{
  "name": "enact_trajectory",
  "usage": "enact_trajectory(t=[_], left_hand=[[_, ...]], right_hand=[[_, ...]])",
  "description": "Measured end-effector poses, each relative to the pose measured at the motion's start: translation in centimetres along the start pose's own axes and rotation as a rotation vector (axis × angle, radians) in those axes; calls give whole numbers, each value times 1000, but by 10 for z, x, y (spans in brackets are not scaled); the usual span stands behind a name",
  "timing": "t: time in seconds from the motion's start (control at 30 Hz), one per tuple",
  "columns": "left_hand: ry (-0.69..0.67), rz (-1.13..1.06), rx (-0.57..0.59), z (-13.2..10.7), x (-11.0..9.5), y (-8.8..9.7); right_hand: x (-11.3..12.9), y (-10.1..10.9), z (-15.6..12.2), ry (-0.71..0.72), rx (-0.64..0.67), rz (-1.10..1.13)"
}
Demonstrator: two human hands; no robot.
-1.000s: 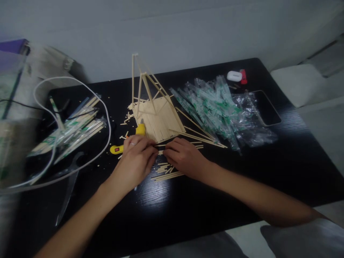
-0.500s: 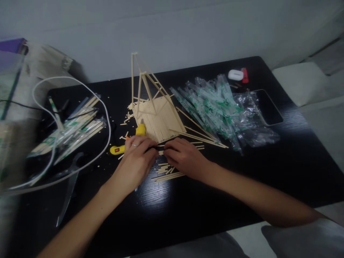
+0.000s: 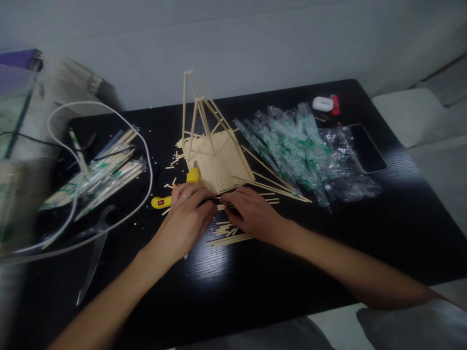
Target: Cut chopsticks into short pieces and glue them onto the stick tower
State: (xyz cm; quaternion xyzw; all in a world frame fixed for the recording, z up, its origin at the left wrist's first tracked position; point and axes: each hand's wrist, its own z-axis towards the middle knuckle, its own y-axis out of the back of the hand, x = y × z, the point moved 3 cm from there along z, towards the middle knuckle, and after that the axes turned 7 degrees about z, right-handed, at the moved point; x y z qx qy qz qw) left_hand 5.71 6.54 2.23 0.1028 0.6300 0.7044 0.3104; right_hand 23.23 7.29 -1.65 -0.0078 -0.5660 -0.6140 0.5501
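Note:
At the table's middle, my left hand [image 3: 189, 211] and my right hand [image 3: 250, 214] face each other with fingertips almost meeting. Their curled fingers pinch thin wooden sticks [image 3: 221, 207] that run between them; how many is hidden. Just beyond stands a stick-built structure [image 3: 228, 167], a flat base with a tall slanted frame [image 3: 200, 99] rising from its far left. A yellow glue gun [image 3: 192, 176] lies against my left hand, which partly covers it. Short cut sticks [image 3: 222, 228] and a few longer ones [image 3: 233, 239] rest below my fingers.
Crumpled clear-and-green wrappers [image 3: 288, 146] spread to the right, beside a phone [image 3: 365, 148] and a white case [image 3: 323, 104]. On the left, a white cable [image 3: 149, 160] loops around bagged sticks [image 3: 105, 175]. A long curved tool [image 3: 93, 257] lies near it. Scraps dot the black table [image 3: 292, 277].
The whole view has shifted slightly. My right hand's fingertips have edged a little closer to my left hand, and the gap between its thumb and fingers looks wider.

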Motion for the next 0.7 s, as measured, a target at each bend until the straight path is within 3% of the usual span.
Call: enact_trajectory(t=[0.3,0.43,0.53,0.7], left_hand=[[-28,29,-11,-1,2,2],[12,17,-42,-4,22,28],[61,41,0,-9,40,45],[95,168,84,-24,55,32]], right_hand=[[0,-2,2,14,-23,-43],[2,-1,2,4,-23,-41],[2,-2,2,-9,-8,-27],[0,0,3,13,-18,-25]])
